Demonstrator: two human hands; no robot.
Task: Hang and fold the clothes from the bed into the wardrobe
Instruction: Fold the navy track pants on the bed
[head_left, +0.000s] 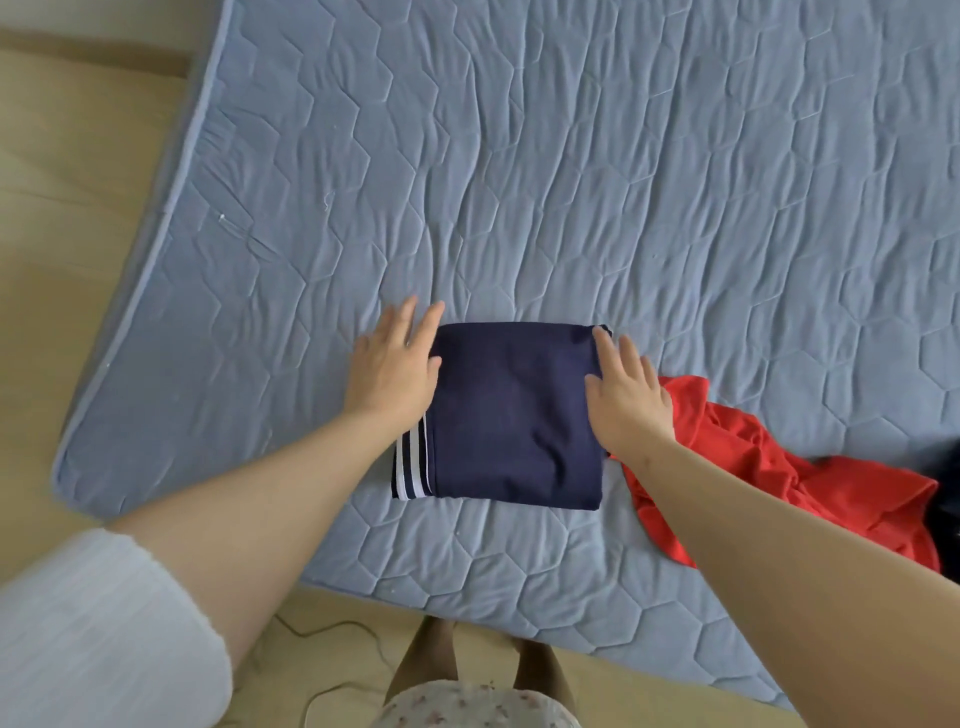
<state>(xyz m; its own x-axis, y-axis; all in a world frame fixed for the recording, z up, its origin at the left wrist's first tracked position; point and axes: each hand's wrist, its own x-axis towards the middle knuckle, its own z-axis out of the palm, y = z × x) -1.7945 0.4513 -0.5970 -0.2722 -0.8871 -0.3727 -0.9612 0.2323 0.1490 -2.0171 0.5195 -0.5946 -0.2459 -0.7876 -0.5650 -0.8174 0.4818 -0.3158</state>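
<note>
Blue mattress (623, 182), tan floor (67, 208); left hand (395, 364), right hand (628, 400) flat against navy garment (514, 415).

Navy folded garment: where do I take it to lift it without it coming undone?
I'd take the navy folded garment by its left and right edges, one hand from each side, fingers slid under. It lies as a flat square stack, and the left hand and right hand sit open at those edges.

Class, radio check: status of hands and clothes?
Open: left hand, right hand, at edges of folded navy garment on bed. Unfolded red garment beside it.
</note>
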